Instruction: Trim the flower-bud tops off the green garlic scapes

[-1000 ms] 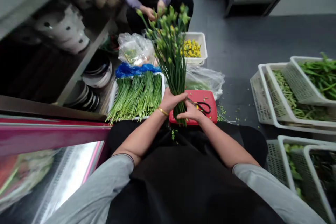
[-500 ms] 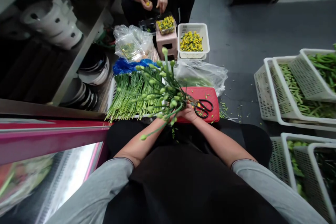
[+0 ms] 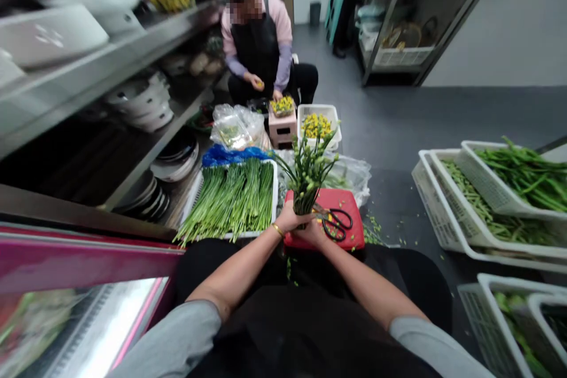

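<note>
My left hand (image 3: 290,217), with a gold band at the wrist, is wrapped round a bunch of flowering chives (image 3: 306,174), buds pointing up and away from me. My right hand (image 3: 310,233) closes round the lower stems just under it; its fingers are partly hidden. Black-handled scissors (image 3: 340,224) lie on a red plastic surface (image 3: 354,240) right of my hands, among small green scraps. To the left, a white basket (image 3: 275,189) is filled with long green stems (image 3: 234,198) laid side by side.
A co-worker (image 3: 259,41) sits opposite, one hand at a tub of yellow flowers (image 3: 282,105) on a pink stool (image 3: 282,127). A white basket of yellow flowers (image 3: 317,126) stands beside it. Vegetable crates (image 3: 443,236) line the right; metal shelving (image 3: 88,71) lines the left.
The bunch has swung from leaning left, spread toward me, to standing more upright with buds away from me. Both hands stay on it. The camera view has tilted up.
</note>
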Demonstrator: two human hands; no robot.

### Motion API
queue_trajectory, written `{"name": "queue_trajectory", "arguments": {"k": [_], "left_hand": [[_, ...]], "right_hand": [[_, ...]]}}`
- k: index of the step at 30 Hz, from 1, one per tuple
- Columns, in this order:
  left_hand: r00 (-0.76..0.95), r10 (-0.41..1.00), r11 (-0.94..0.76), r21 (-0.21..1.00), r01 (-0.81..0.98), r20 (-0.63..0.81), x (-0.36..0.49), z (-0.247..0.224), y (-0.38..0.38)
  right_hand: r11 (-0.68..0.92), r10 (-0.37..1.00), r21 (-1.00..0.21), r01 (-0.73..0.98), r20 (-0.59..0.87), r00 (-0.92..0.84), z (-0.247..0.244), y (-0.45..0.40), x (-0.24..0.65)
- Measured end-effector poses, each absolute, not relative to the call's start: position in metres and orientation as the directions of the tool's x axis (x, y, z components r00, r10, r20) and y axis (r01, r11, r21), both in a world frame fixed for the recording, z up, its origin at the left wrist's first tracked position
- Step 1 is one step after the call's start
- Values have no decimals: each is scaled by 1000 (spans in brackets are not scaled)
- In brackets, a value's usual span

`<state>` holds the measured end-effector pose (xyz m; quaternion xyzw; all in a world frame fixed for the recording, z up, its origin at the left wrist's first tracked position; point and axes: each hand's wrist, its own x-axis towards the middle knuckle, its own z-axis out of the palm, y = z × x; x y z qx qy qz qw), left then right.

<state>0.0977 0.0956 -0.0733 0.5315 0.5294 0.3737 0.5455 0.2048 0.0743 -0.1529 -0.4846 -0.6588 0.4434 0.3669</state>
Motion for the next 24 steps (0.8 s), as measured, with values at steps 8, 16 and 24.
{"name": "queue_trajectory", "arguments": {"k": [8,16,24], "left_hand": [[152,984,128,968,-215,-97,113,12,79],[527,849,75,977,-199,42,93,55,46],[496,866,248,918,-309,-67,95,55,34]], "right_hand": [[173,977,-977,125,154,-148,-88,65,203],[143,945,-990,11,133,-300,-46,17,216],[-258,742,-921,-292,4,-670,-30,-9,205]]}}
